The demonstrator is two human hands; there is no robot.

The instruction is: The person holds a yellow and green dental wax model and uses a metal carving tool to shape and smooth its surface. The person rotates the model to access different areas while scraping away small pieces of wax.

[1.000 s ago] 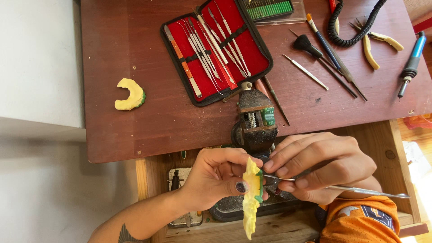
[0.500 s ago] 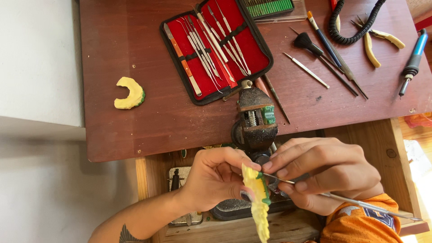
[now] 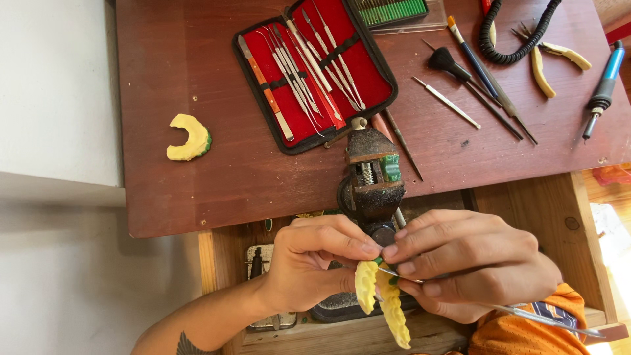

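My left hand [image 3: 315, 263] pinches a yellow, ridged dental cast with green patches [image 3: 381, 299], fingers closed on its upper edge; the cast hangs in front of me, below the small dark bench vise [image 3: 371, 174] clamped at the edge of the reddish-brown wooden table [image 3: 197, 190]. My right hand [image 3: 473, 263] grips a thin metal carving instrument [image 3: 545, 317], fingertips closed near its tip, which touches the cast. On the table lie an open red-lined case of steel instruments [image 3: 315, 72], a second yellow arch-shaped cast [image 3: 189, 138] well to the left, brushes, yellow-handled pliers [image 3: 552, 62] and a blue-handled tool [image 3: 603, 89].
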